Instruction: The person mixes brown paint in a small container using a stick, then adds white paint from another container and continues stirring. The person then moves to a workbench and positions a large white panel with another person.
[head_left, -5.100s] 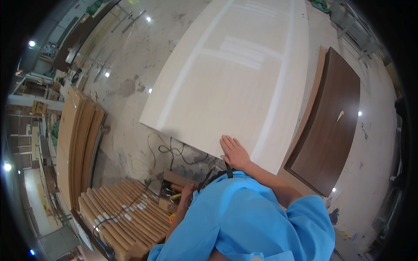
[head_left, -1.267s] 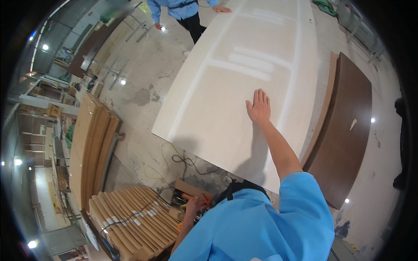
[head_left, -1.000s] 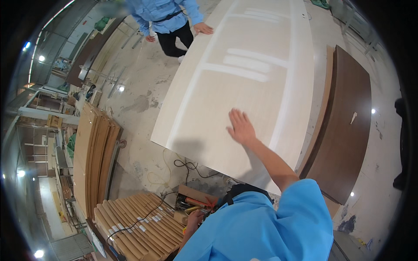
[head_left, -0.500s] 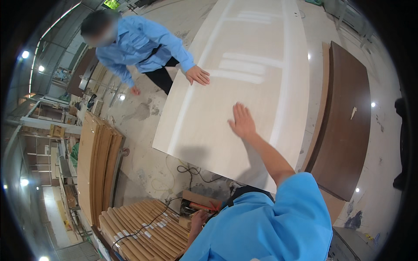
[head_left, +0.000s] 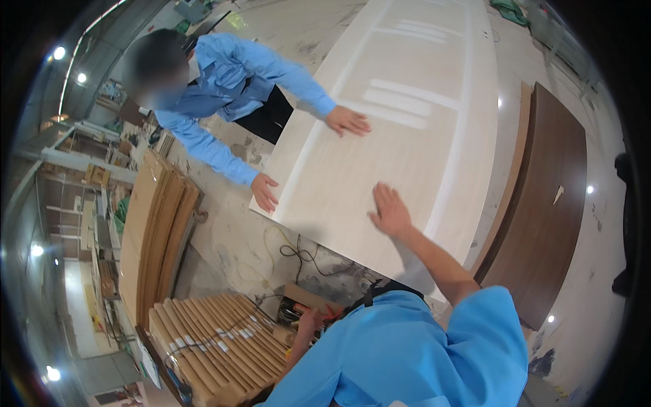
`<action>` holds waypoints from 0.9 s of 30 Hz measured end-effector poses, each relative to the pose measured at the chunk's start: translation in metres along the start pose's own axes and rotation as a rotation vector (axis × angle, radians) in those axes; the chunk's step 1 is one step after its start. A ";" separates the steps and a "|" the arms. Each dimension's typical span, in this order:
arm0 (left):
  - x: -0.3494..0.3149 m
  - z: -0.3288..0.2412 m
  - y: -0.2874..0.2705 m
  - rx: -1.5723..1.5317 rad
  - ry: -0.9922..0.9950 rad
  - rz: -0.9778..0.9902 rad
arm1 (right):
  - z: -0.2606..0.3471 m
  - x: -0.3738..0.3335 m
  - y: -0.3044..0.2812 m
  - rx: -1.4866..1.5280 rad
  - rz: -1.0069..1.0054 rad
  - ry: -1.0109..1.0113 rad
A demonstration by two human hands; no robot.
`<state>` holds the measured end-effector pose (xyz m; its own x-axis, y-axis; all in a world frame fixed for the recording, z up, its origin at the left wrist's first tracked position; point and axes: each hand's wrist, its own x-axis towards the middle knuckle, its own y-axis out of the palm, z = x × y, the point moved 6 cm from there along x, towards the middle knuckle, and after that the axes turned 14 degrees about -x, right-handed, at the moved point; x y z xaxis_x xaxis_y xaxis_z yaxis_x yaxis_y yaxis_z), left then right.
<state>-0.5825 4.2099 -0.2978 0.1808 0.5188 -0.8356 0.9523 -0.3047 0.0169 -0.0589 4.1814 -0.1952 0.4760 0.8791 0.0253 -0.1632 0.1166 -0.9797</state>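
A long pale panel (head_left: 339, 197) with lighter bands across it lies in front of me. My right hand (head_left: 391, 209) is spread flat on its near part, fingers stretched out. Low in the picture my left hand (head_left: 311, 319) is beside an open cardboard box (head_left: 312, 298) with orange and red tool-like things in it; its fingers are too small and partly hidden to make out. Across the panel a co-worker in a light blue shirt (head_left: 234, 74) rests one hand (head_left: 348, 121) on the surface and has the other hand (head_left: 264, 192) at the panel's left corner.
Brown tubes (head_left: 217, 346) are lined up at lower left, near stacked brown boards (head_left: 152, 237). Dark brown panels (head_left: 542, 203) lie to the right. A black cable (head_left: 298, 254) coils on the floor beside the panel's near edge.
The co-worker has leaned in, moved one hand right across the panel and brought the other to its corner. My view has shifted; my right hand stays on the panel.
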 end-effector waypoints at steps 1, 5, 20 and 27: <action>0.014 0.003 0.007 -0.056 -0.004 0.062 | 0.019 -0.027 -0.001 0.063 -0.006 -0.141; 0.016 0.024 0.016 -0.079 -0.008 0.078 | 0.067 -0.135 -0.006 0.192 0.083 -0.458; 0.011 0.006 0.071 0.012 -0.063 0.067 | 0.061 -0.163 -0.009 0.245 0.112 -0.464; -0.012 0.020 0.057 0.000 -0.052 -0.020 | 0.107 -0.054 0.010 0.030 -0.025 -0.327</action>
<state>-0.5354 4.1708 -0.2978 0.1491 0.4825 -0.8631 0.9554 -0.2952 0.0000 -0.1789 4.1844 -0.1846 0.1788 0.9769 0.1168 -0.1829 0.1496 -0.9717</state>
